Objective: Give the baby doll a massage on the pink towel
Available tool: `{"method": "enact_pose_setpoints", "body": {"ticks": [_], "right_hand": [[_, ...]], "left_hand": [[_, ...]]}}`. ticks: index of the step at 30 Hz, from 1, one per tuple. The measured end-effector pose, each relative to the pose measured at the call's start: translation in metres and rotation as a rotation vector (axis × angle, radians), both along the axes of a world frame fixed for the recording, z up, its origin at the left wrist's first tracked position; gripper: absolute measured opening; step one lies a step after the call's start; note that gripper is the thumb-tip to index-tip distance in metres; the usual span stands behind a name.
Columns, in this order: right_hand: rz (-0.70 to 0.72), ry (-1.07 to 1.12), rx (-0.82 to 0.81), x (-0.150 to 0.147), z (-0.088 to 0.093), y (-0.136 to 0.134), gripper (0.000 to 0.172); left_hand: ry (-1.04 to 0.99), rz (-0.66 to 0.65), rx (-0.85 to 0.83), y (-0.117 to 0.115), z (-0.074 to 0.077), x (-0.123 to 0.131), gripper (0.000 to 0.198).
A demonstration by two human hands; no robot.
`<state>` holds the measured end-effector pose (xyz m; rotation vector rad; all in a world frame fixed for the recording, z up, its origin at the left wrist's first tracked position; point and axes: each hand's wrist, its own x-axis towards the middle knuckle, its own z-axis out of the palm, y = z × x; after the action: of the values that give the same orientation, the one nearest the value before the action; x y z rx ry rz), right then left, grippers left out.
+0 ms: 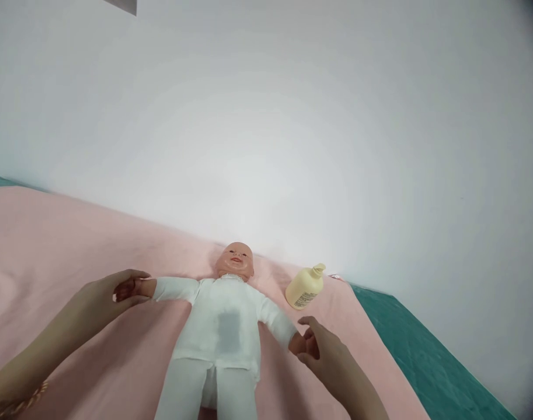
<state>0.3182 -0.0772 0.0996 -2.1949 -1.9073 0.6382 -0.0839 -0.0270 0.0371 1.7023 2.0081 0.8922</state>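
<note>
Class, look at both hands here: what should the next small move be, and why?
Probably ease both arms of the bald baby doll in white clothing gently inward together: they are spread to the sides, and the bare left hand and bare right hand are each around one doll hand.

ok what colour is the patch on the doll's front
Grey; the patch on the doll shows in the head view.

head view | head-worn | facing wall (270, 134), angled down | near doll (226, 329), below centre
</note>
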Motion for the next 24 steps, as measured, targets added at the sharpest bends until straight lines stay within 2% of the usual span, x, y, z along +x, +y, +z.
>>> {"method": "enact_pose_setpoints", "body": {"ticks": [2, 6, 10, 13, 17, 22, 24], "right_hand": [[0.009, 0.008, 0.075, -0.002, 0.003, -0.003, 0.050], [0.071, -0.012, 0.230, -0.012, 0.006, -0.006, 0.042], [0.136, 0.024, 0.375, -0.027, 0.006, -0.006, 0.037], [0.211, 0.034, 0.372, -0.041, 0.006, -0.006, 0.037], [0.334, -0.007, 0.325, -0.057, 0.005, -0.005, 0.041], [0.411, -0.006, 0.318, -0.067, -0.002, -0.002, 0.057], [0.466, -0.029, 0.322, -0.072, -0.006, 0.000, 0.060]], "left_hand": [[-0.021, 0.009, -0.032, -0.001, 0.006, 0.001, 0.040], [-0.038, -0.002, -0.058, -0.003, 0.010, 0.007, 0.043], [-0.082, 0.030, -0.016, -0.005, 0.008, 0.014, 0.047], [-0.128, 0.005, 0.087, -0.008, 0.001, 0.020, 0.052], [-0.115, -0.123, 0.220, -0.010, -0.013, 0.028, 0.047], [-0.035, -0.465, 0.398, -0.011, -0.020, 0.038, 0.029], [-0.005, -0.540, 0.456, -0.012, -0.021, 0.044, 0.025]]}}
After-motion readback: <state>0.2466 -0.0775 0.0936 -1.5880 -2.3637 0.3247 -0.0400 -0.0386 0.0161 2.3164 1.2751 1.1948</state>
